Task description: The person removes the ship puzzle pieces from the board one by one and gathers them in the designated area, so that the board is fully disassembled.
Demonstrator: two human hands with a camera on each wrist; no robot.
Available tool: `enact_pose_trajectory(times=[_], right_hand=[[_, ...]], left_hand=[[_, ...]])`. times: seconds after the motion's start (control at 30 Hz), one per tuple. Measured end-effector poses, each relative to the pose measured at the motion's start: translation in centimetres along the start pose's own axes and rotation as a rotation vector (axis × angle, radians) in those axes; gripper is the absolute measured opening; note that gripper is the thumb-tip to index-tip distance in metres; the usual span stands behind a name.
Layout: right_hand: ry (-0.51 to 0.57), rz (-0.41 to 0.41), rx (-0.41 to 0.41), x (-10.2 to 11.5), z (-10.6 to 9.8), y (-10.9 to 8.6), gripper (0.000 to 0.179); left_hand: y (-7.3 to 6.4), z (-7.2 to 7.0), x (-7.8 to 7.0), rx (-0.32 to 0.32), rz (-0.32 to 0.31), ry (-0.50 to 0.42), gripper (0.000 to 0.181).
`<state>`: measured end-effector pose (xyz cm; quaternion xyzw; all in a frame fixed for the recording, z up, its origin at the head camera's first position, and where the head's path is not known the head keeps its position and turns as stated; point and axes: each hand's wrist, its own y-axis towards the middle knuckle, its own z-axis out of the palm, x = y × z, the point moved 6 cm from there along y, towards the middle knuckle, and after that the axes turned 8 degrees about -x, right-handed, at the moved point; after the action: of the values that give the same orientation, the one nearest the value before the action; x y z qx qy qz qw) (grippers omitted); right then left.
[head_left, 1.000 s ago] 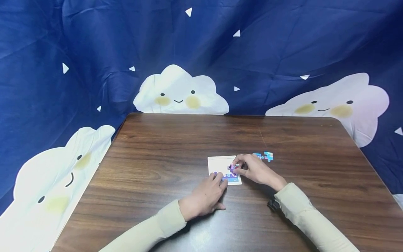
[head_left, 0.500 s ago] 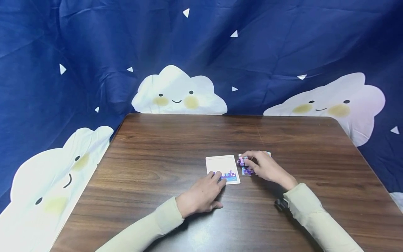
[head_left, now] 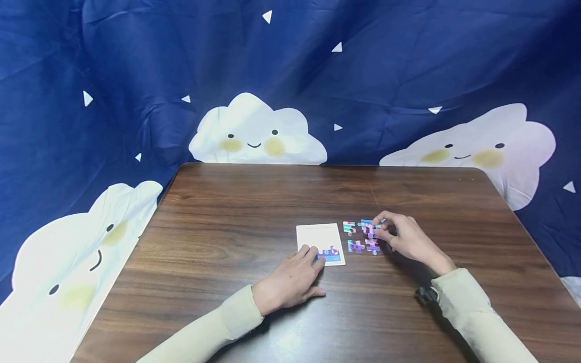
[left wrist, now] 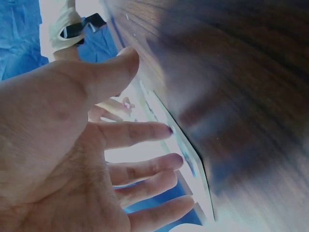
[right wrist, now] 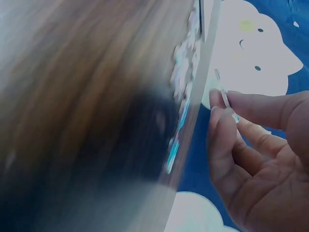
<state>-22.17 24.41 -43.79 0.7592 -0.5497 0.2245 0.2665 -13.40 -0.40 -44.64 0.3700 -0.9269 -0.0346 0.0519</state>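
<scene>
A white puzzle tray (head_left: 316,236) lies on the table, with a strip of purple and blue puzzle (head_left: 330,253) along its near edge. My left hand (head_left: 292,280) rests its fingertips on the tray's near left part, and its fingers look fairly straight in the left wrist view. To the right of the tray, my right hand (head_left: 408,239) pinches a thin puzzle piece (right wrist: 225,99) between thumb and fingers, raised off the table in the right wrist view. Just left of that hand are loose pieces: a teal and white one (head_left: 349,228), a purple one (head_left: 356,246) and several others.
The brown wooden table (head_left: 236,201) extends on all sides of the tray. Behind it hangs a dark blue curtain (head_left: 363,65) with white clouds. A black device (head_left: 426,295) sits at the right wrist.
My right hand has gone from over the tray to the loose pieces, then farther right. The purple piece earlier held over the tray is no longer there. The left hand stays nearly still.
</scene>
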Motion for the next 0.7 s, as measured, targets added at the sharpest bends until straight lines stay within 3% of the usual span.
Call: enact_pose_trajectory(times=[0.43, 0.7], right_hand=[[0.012, 0.086, -0.006, -2.5, -1.3, -1.6, 0.014], [0.002, 0.099, 0.029, -2.8, -1.5, -2.0, 0.014]], left_hand=[[-0.4, -0.1, -1.0, -0.001, 0.032, 0.042, 0.078], [-0.9, -0.4, -3.0, -0.072, 0.103, 0.03, 0.077]])
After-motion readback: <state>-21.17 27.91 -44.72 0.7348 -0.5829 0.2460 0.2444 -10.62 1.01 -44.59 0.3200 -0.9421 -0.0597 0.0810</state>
